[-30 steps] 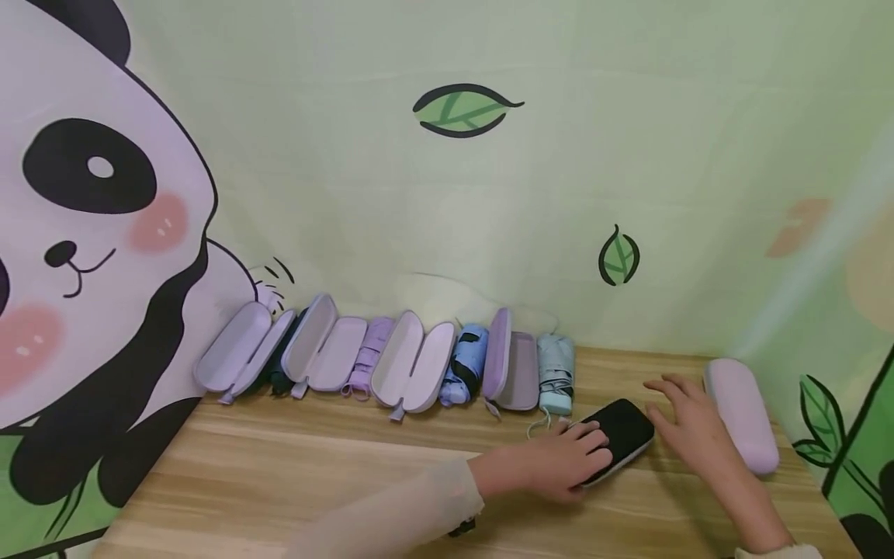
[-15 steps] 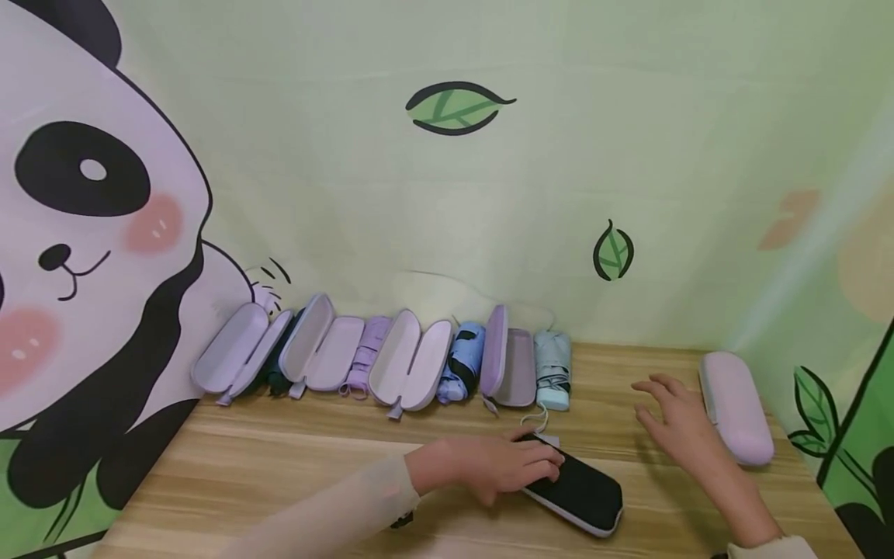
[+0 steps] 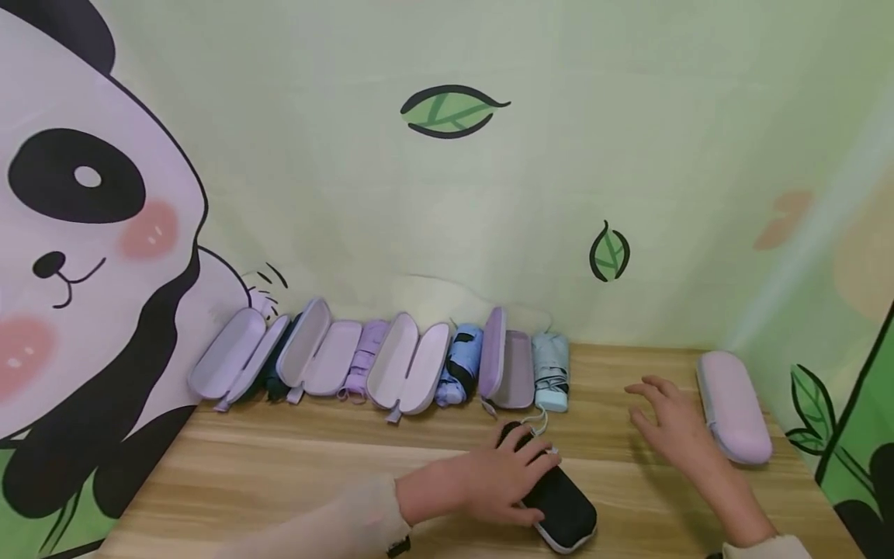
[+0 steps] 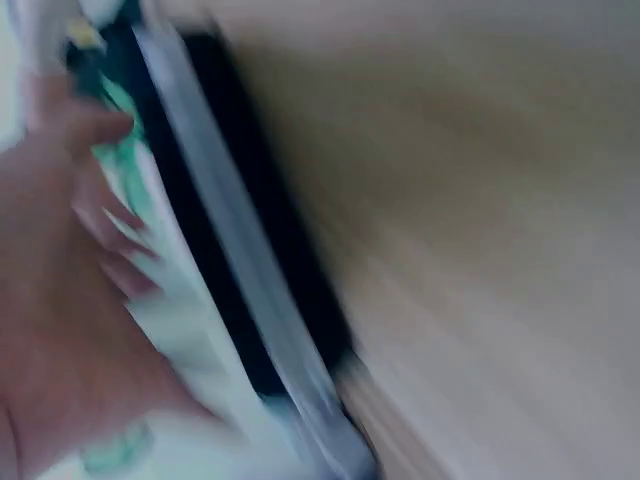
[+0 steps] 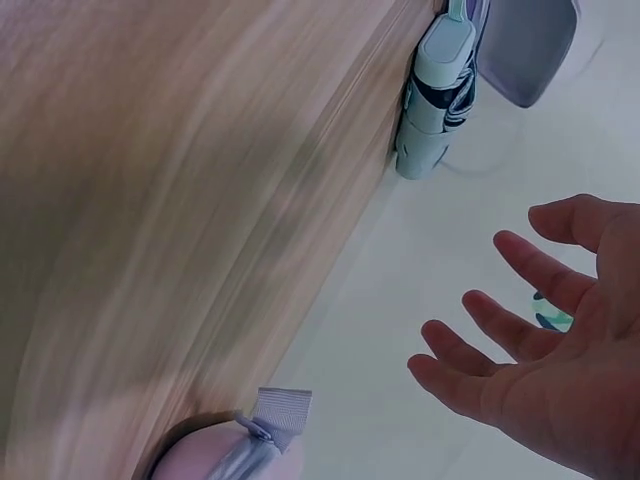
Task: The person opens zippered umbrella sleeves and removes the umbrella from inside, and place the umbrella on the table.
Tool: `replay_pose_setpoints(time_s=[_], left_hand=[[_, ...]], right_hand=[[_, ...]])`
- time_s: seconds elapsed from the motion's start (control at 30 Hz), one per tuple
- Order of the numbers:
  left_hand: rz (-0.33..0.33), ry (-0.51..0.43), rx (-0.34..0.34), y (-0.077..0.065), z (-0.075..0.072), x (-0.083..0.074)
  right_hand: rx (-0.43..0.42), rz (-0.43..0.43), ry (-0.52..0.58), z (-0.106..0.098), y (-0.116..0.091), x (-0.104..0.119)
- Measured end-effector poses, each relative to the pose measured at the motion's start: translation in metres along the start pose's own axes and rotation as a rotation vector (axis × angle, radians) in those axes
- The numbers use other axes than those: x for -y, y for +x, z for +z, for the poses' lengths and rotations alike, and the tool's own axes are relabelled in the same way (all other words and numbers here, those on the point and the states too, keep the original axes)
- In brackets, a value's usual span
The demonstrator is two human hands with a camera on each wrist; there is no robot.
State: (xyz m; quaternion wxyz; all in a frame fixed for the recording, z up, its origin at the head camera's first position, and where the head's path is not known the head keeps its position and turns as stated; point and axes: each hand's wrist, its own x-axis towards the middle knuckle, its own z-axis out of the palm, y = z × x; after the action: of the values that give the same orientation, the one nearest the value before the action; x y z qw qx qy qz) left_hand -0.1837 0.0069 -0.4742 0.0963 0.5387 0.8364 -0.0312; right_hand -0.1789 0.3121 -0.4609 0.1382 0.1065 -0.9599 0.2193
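Note:
A black zip-up hard case (image 3: 563,508) with a pale grey zip band lies on the wooden table, slanting toward the near right. My left hand (image 3: 499,477) rests across its far part, fingers spread over the top and thumb at its near side. The left wrist view is blurred; there the zip band (image 4: 235,215) runs along the case beside the hand. My right hand (image 3: 673,423) hovers at the right with fingers loosely extended, holding nothing. Nearest to it is a pink zipped case (image 3: 736,407), whose zip pull (image 5: 283,408) shows in the right wrist view.
Along the wall, opened lilac cases (image 3: 513,373) alternate with folded umbrellas: a pale teal one (image 3: 552,369), a blue one (image 3: 462,365), a purple one (image 3: 366,357) and a dark one (image 3: 275,380). The wooden table (image 3: 279,473) meets a panda-printed backdrop (image 3: 349,194).
My left hand has moved left with the black case, which has swung from slanting toward the far right to slanting toward the near right. The right hand has hardly moved.

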Motion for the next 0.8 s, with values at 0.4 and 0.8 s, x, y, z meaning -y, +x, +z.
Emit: replay_pose_setpoints(time_s=[0.4, 0.8], left_hand=[[-0.561, -0.149, 0.073, 0.049, 0.018, -0.076], [-0.534, -0.202, 0.219, 0.048, 0.007, -0.092]], right_hand=[[0.028, 0.006, 0.016, 0.007, 0.0, 0.006], [0.011, 0.006, 0.031, 0.009, -0.003, 0.005]])
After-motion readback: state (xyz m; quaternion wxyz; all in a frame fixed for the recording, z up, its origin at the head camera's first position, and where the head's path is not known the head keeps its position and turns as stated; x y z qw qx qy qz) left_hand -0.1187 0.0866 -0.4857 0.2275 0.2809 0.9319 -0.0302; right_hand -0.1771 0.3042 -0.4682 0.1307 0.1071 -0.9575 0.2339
